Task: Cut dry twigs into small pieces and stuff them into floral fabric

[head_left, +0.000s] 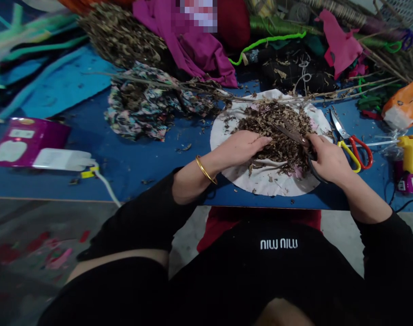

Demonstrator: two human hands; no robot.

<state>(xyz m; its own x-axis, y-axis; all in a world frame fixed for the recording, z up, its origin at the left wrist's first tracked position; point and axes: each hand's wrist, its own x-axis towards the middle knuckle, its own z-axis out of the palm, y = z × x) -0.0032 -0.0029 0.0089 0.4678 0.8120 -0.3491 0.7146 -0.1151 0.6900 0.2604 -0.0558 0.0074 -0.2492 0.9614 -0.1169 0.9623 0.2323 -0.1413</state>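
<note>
Dry brown leaf bits [272, 120] lie heaped on a round white cloth [233, 179] near the front edge of the blue table. My right hand [328, 158] is closed around the black handles of dark scissors [290, 132], whose blades point up and left over the heap. At the heap's left side is my left hand [245, 147], its fingers pressed together by the leaves; what they hold, if anything, is too small to make out. A gold bangle [205, 170] circles my left wrist.
Scissors with red and yellow handles [362, 153] lie right of the cloth, beside a yellow glue gun [410, 151]. Leaf-filled floral fabric [138, 106] is at the left, with a purple box [30, 140] further out. Thin twigs [261, 98] cross behind the heap. Fabrics pile at the back.
</note>
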